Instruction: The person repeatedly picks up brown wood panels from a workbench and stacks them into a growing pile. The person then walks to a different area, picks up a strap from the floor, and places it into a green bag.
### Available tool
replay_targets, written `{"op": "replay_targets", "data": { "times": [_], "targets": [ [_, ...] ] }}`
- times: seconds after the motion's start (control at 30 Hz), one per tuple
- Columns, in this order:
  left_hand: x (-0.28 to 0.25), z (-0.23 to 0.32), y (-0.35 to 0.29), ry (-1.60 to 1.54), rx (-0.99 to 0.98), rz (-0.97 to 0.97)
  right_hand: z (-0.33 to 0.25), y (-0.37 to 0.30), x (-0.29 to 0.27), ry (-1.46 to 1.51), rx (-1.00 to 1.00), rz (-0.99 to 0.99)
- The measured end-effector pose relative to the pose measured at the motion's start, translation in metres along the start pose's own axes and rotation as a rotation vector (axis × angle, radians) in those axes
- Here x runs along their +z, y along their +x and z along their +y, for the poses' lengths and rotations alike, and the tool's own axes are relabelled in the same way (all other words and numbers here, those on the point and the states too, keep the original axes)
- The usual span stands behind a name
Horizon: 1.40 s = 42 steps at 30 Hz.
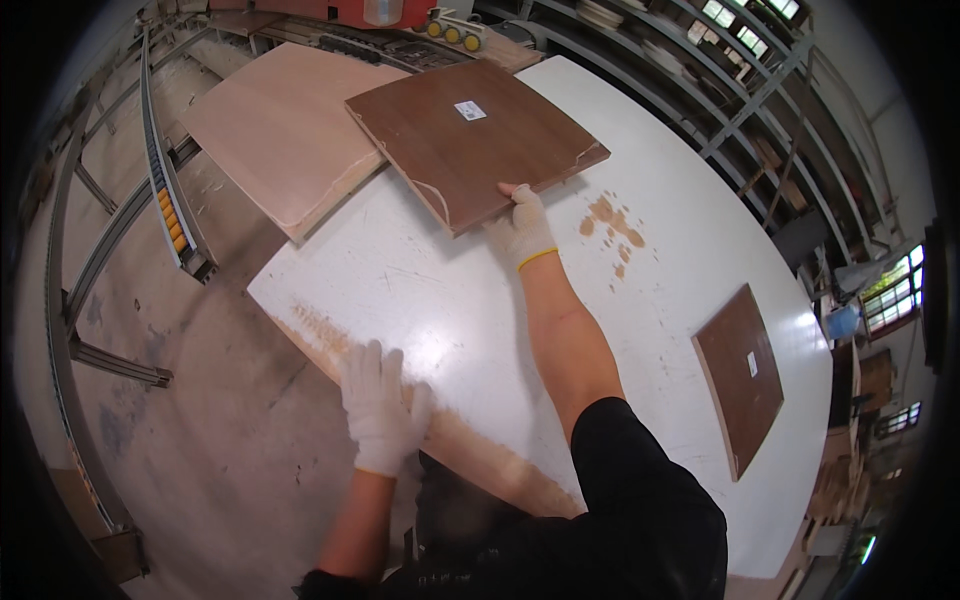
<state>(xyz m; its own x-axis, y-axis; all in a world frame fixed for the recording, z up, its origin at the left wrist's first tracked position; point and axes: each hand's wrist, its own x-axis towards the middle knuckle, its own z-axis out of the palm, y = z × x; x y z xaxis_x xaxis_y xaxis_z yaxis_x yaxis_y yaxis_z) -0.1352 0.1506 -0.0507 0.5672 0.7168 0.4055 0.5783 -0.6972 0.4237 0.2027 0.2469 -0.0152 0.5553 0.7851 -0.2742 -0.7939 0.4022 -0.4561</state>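
My right hand, in a white knit glove with a yellow cuff, grips the near edge of a dark brown wooden board. Its bare thumb lies on top, and the other fingers are hidden underneath. The board carries a white label, has pale chipped edges, and overlaps a lighter pinkish-brown board to its left. Beside the worn near edge of a white tabletop, my left hand is gloved as well. Its fingers are stretched out and it holds nothing.
A smaller dark brown panel with a label lies on the table's right part. Brown stains mark the white surface. A roller conveyor rail runs along the left. Red machinery stands at the back, and metal racks line the far right.
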Motion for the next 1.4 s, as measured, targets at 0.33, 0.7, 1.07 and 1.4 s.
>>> {"op": "replay_targets", "data": {
  "times": [0.33,0.7,1.07,1.4],
  "targets": [
    [-0.016,0.148,-0.030,-1.032,-0.392,-0.004,-0.037,-0.225,-0.058,0.027,-0.067,-0.195],
    [-0.042,0.297,-0.145,-0.626,-0.228,-0.485,-0.266,-0.431,-0.234,-0.215,-0.381,0.092],
    [0.030,0.257,-0.166,0.064,-0.016,-0.426,-0.403,-0.515,-0.364,-0.310,-0.672,0.392],
    [0.028,0.251,-0.170,-0.007,0.160,-0.291,-0.484,-0.514,-0.462,-0.547,-0.785,0.540]
  ]
}}
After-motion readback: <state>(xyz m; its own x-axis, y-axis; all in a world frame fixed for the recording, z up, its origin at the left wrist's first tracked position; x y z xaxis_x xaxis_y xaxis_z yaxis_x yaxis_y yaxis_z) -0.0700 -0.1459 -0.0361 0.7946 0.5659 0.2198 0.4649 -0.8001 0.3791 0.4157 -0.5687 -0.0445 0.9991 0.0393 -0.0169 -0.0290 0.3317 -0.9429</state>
